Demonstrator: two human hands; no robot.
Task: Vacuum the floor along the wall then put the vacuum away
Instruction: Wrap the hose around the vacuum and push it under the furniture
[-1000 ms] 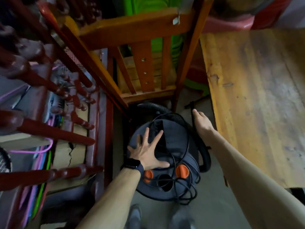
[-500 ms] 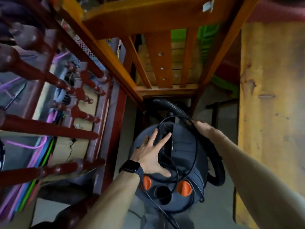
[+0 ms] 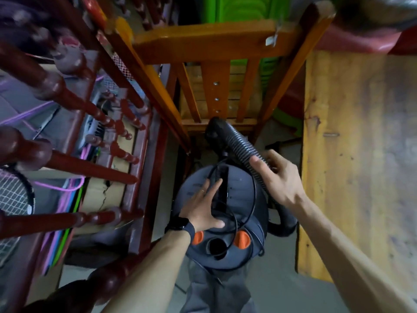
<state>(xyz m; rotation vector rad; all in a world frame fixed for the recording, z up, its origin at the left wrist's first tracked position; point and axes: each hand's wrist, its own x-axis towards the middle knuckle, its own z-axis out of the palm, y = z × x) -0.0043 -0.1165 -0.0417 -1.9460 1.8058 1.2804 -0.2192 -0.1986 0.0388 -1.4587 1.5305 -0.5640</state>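
- One vacuum stands on the floor, one wooden chair just behind it.
- Left hand lies spread on its lid.
- Right hand grips its one hose.
- Two orange knobs, perhaps latches, sit on its lid.

The left hand is held flat, palm down, fingers spread. The right hand is curled round the hose. Both arms are stretched forward.

One dark canister vacuum with two orange clips, one ribbed hose and one black cord. Two hands, the left hand and the right hand; one smartwatch, one ring. One orange wooden chair, one wooden desk, one racket.
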